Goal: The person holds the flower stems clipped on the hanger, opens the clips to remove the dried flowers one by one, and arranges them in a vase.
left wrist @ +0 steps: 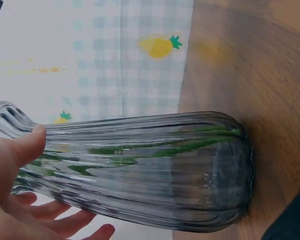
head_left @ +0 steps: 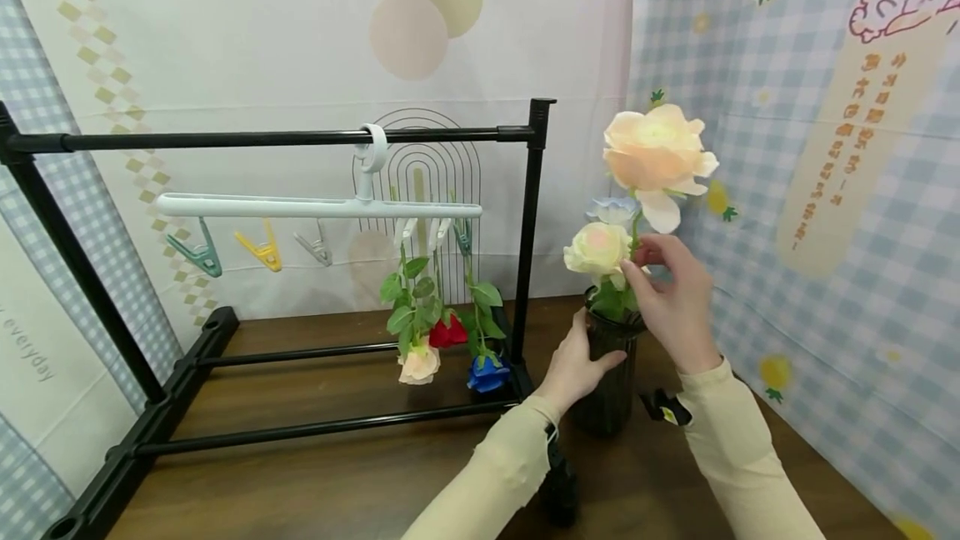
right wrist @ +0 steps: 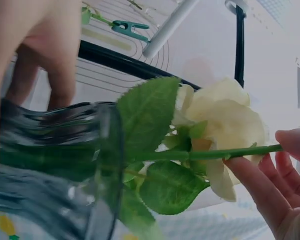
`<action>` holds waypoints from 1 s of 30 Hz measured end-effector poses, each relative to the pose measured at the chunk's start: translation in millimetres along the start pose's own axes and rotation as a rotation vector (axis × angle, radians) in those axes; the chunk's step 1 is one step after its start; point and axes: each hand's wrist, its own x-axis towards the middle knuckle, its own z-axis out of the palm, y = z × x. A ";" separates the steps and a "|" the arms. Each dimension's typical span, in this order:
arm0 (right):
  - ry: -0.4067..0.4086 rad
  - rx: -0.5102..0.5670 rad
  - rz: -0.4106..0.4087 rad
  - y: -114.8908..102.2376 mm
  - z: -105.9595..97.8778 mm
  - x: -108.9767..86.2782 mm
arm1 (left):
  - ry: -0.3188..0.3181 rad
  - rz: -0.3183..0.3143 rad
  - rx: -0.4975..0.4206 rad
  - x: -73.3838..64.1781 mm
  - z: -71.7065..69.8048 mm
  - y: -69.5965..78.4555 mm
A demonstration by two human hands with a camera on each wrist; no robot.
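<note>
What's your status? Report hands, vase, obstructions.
Left hand grips ribbed glass vase. Right hand pinches peach rose stem over the vase. Cream rose already inside. No obstructions seen.

My head camera looks forward and down over the counter (head_left: pixel 337 457); both wrist cameras sit close against the vase (left wrist: pixel 154 170), which all three views share.

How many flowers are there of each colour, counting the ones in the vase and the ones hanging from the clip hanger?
Peach: 2, the big bloom in the vase and a hanging one
Cream: 1
Pale blue: 1
Red: 1
Deep blue: 1
Total: 6
</note>
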 end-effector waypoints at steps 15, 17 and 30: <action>-0.033 -0.083 0.019 24.3 0.0 -28.7 | 0.022 0.057 0.025 -4.5 3.5 -2.0; -0.059 -0.095 0.012 26.4 2.0 -31.2 | 0.022 0.065 0.011 -5.2 3.0 -1.9; -0.117 -0.176 0.035 32.0 6.4 -37.9 | 0.042 0.033 0.048 -7.7 4.4 -2.3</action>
